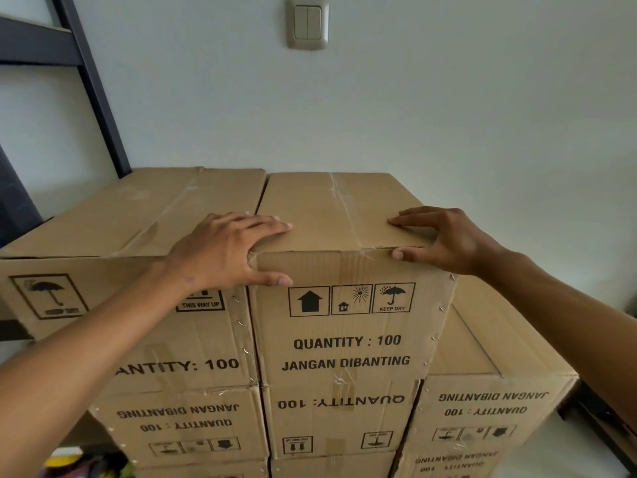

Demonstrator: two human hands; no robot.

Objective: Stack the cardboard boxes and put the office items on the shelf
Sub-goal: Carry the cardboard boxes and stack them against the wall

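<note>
Top cardboard box (344,326) on the stack, just beside another top box (131,215) at its left; left hand (224,250) clasping its near left corner, fingers on the lid, thumb on the front; right hand (444,239) gripping the near right corner likewise; hands apart, box between them

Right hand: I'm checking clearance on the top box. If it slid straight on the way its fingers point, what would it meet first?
The right hand points leftward across the top box. The lid looks bare along that line, so it would likely first meet the left hand at the opposite corner.
</note>
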